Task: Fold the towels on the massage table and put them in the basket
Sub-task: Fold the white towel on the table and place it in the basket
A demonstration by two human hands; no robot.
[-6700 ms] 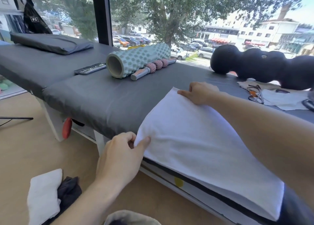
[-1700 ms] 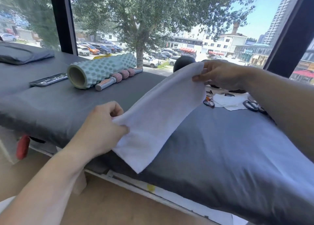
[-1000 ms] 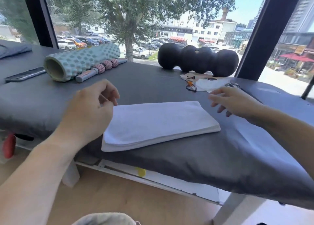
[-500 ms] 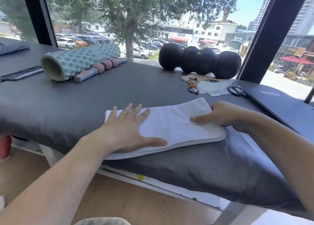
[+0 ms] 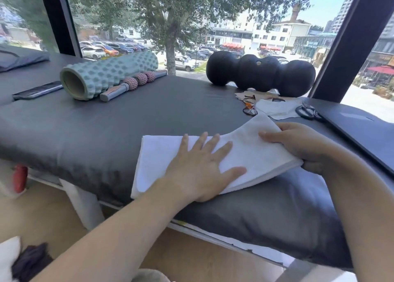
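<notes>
While the massage table point(image 5: 149, 119) fills most of the view as the counter for this work, the white towel point(image 5: 251, 153) lies folded into a long strip at about 5 o'clock on its padded top, close to the near edge. Its right end rises off the padding because the right hand point(image 5: 302, 147) has its grip pinched on that end, thumb on top and fingers underneath, likely to bring it over for another fold. Meanwhile the left hand point(image 5: 200, 166) lies flat with fingers spread on the middle of the strip, probably anchoring the layers so they do not slide. At 11 o'clock a foam roller point(image 5: 106, 74) rests well apart; the basket is not clearly in view.
</notes>
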